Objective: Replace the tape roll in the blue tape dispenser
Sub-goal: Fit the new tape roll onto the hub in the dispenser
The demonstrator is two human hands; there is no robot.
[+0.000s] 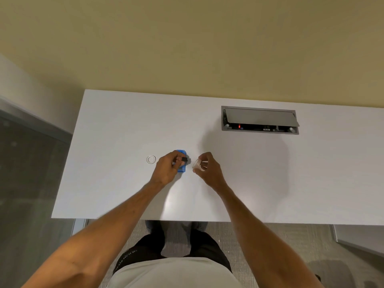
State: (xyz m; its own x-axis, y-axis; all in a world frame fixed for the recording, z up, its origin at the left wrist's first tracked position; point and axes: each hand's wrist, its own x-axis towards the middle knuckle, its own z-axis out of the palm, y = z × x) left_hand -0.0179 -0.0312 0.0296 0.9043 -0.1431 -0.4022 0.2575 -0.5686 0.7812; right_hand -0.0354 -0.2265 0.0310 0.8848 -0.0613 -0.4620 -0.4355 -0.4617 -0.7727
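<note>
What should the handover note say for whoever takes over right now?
Left hand: pinches a small black piece, probably the hub, right at the blue tape dispenser.
Right hand: grips a clear tape roll, just right of the dispenser.
A thin clear ring, possibly the spent core, lies on the white table, left of the left hand.
Done: dispenser appears emptied.
Left: put roll on hub, seat both in dispenser, thread the tape end.

One blue plastic tape dispenser (181,169), two clear tape rolls (151,159) (196,165), one small black plastic piece (184,159), one grey metal hatch (259,119), one white table (124,132).
</note>
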